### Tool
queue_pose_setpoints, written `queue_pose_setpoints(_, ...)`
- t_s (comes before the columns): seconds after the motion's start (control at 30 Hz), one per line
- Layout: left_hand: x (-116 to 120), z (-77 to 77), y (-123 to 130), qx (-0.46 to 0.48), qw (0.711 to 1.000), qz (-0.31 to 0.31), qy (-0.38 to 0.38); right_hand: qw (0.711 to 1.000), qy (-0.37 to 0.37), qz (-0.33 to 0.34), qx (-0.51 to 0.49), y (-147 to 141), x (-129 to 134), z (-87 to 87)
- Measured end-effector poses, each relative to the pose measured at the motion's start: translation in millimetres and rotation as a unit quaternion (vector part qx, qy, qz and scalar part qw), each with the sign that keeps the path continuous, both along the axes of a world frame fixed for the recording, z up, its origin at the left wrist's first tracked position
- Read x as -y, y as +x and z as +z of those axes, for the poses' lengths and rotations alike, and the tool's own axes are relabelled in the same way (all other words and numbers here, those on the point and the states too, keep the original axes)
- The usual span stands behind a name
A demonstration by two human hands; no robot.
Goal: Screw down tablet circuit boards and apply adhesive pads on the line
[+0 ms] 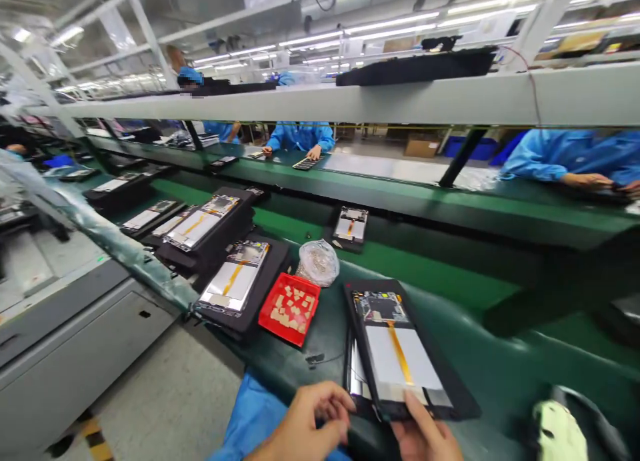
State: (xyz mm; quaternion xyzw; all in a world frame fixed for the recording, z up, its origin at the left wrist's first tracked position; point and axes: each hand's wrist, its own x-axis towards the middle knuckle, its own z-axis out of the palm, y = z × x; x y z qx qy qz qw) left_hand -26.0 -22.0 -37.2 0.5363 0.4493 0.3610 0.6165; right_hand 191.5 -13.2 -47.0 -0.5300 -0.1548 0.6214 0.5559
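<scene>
At the lower right, my right hand (425, 431) grips the bottom edge of an opened tablet (400, 358) on a black foam pad (450, 381), thumb on top and fingers beneath. The tablet shows white battery cells and an orange ribbon cable. It overlaps another tablet (357, 371) that is mostly hidden under it. Close to the lower left corner of these tablets is my left hand (325, 414), its fingers curled and thumb near the fingertips; whether something small is between them cannot be made out. A red tray (290, 309) of small pale pieces lies to the left.
More opened tablets on black pads (235, 278) are stacked at the left. A clear plastic bag (319, 262) sits behind the red tray. Another tablet (351, 226) rests on the green conveyor (390, 261). A pale green object (560, 431) is at lower right. People in blue work opposite.
</scene>
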Motion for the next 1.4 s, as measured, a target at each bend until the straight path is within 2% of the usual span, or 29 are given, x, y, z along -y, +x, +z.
queue_pose_setpoints(0.03, 2.9, 1.0, -0.8, -0.090, 0.992, 0.049, 0.069, 1.000, -0.005, -0.012, 0.003, -5.6, 2.2, -0.1)
queue_pose_setpoints(0.07, 5.2, 1.0, -0.7, -0.184, 0.970, 0.088, 0.134, 1.000, -0.007, -0.021, 0.003, -10.0, 4.3, 0.9)
queue_pose_setpoints(0.13, 7.8, -2.5, 0.1, -0.348, 0.902, 0.124, 0.224, 1.000, -0.017, -0.019, -0.016, -13.1, 9.8, 5.3)
queue_pose_setpoints(0.2, 8.8, -10.0, -1.0, -0.475, 0.835, 0.120, 0.252, 0.998, -0.047, 0.026, -0.036, -7.6, 16.9, 10.8)
queue_pose_setpoints(0.27, 9.0, -19.2, -4.8, -0.562, 0.783, 0.110, 0.244, 0.990, -0.093, 0.104, -0.035, 3.6, 23.5, 15.1)
queue_pose_setpoints(0.37, 8.4, -30.7, -13.0, -0.607, 0.753, 0.096, 0.235, 0.973, -0.135, 0.186, -0.005, 18.8, 29.5, 15.4)
queue_pose_setpoints(0.47, 6.5, -36.7, -20.7, -0.590, 0.763, 0.091, 0.248, 0.953, -0.127, 0.274, 0.036, 23.4, 32.0, 9.8)
queue_pose_setpoints(0.6, 3.0, -35.1, -26.0, -0.537, 0.800, 0.102, 0.248, 0.908, -0.066, 0.404, 0.085, 18.5, 36.0, 10.2)
queue_pose_setpoints(0.63, 1.7, -32.5, -25.8, -0.508, 0.820, 0.109, 0.239, 0.903, -0.045, 0.415, 0.100, 16.2, 36.6, 13.3)
queue_pose_setpoints(0.7, -2.4, -24.4, -23.1, -0.414, 0.881, 0.128, 0.192, 0.897, 0.003, 0.419, 0.140, 9.9, 36.1, 21.3)
queue_pose_setpoints(0.77, -8.6, -12.8, -17.3, -0.272, 0.948, 0.141, 0.090, 0.895, 0.057, 0.396, 0.198, 1.0, 32.2, 28.3)
queue_pose_setpoints(0.83, -16.3, -0.2, -8.9, -0.118, 0.981, 0.147, -0.031, 0.893, 0.101, 0.346, 0.270, -10.0, 25.0, 31.2)
queue_pose_setpoints(0.87, -20.2, 5.6, -4.2, -0.055, 0.984, 0.152, -0.077, 0.892, 0.114, 0.317, 0.300, -15.8, 20.7, 31.3)
queue_pose_setpoints(0.93, -27.1, 15.2, 5.2, 0.030, 0.979, 0.159, -0.122, 0.901, 0.120, 0.272, 0.317, -26.7, 11.8, 30.3)
queue_pose_setpoints(1.07, -32.2, 26.3, 17.8, 0.071, 0.980, 0.138, -0.121, 0.947, 0.071, 0.229, 0.214, -39.2, -1.7, 33.1)
queue_pose_setpoints(1.1, -30.8, 28.3, 19.1, 0.050, 0.984, 0.143, -0.099, 0.957, 0.060, 0.213, 0.190, -39.9, -4.0, 35.4)
queue_pose_setpoints(1.17, -24.7, 32.3, 20.0, -0.041, 0.986, 0.162, -0.001, 0.970, 0.048, 0.178, 0.157, -39.1, -7.5, 40.6)
queue_pose_setpoints(1.23, -16.0, 35.1, 20.0, -0.141, 0.969, 0.151, 0.137, 0.978, 0.044, 0.149, 0.141, -37.2, -9.9, 44.8)
queue_pose_setpoints(1.3, -8.3, 35.5, 20.6, -0.201, 0.943, 0.116, 0.239, 0.982, 0.043, 0.129, 0.133, -35.8, -11.0, 46.1)
queue_pose_setpoints(1.4, -3.8, 33.2, 23.0, -0.244, 0.923, 0.099, 0.281, 0.987, 0.043, 0.110, 0.112, -35.6, -10.2, 42.0)
